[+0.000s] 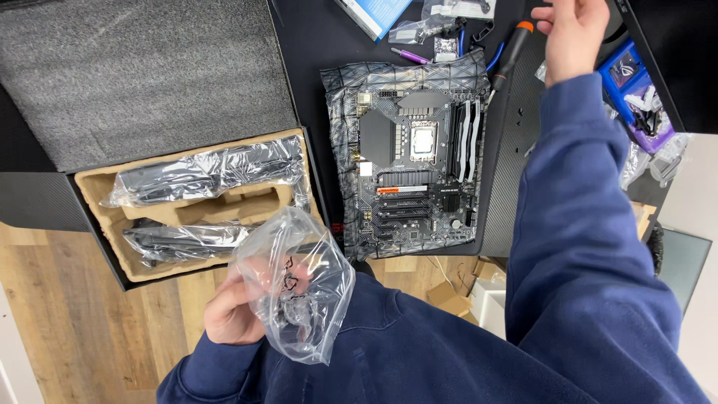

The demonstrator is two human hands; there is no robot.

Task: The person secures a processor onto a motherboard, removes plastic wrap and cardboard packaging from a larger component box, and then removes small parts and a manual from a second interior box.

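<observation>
My left hand [232,310] grips a crumpled clear plastic bag [299,288] close to my chest, at the lower middle of the view. My right hand [572,30] is stretched out to the far side of the table, fingers loosely apart and holding nothing, just right of a screwdriver [512,54] with a black and orange handle. Between the two hands a black motherboard [415,168] lies flat on a grey antistatic bag [340,97]. Both arms wear dark blue sleeves.
An open black box [45,202] at left holds a cardboard tray [97,191] with two plastic-wrapped dark parts [209,172]; its lid has grey foam [142,67]. A blue tray of small parts [636,93], a blue box [374,13] and small bags sit at the far edge.
</observation>
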